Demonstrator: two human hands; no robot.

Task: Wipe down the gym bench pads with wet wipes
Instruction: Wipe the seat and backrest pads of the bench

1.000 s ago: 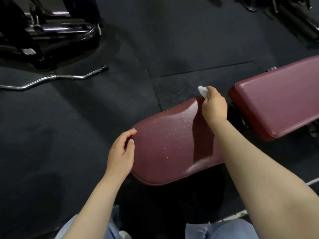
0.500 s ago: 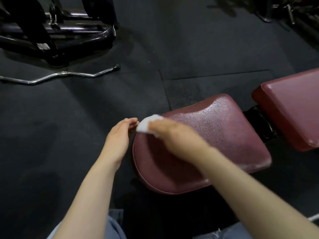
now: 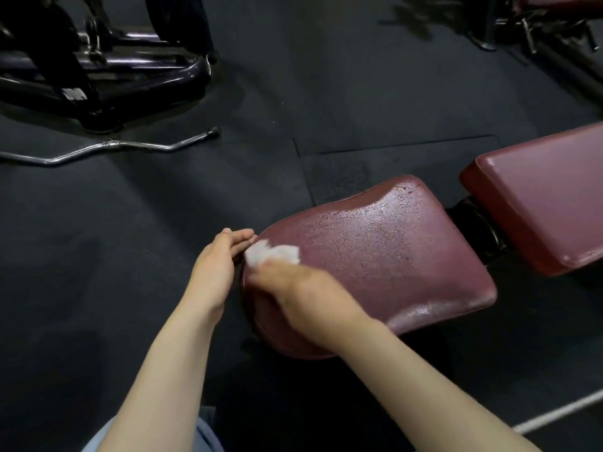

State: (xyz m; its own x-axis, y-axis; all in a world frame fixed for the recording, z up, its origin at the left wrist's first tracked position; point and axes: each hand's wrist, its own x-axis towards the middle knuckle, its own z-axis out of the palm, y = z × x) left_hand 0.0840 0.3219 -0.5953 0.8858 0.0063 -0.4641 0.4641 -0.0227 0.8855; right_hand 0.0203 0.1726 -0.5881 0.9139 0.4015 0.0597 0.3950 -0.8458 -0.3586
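Right hand grips wet wipe on seat pad; left hand, fingers straight, touches its edge. Curl bar lies on floor, well apart.

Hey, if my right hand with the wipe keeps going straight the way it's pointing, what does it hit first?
Probably the left hand: the right hand points its wet wipe toward the seat pad edge, where the left fingers rest. Depth is unclear, so it might pass just beside them.

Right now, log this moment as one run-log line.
step: wiping | right hand: presses white wet wipe on dark red padded seat pad | left hand: touches pad edge | back pad: untouched
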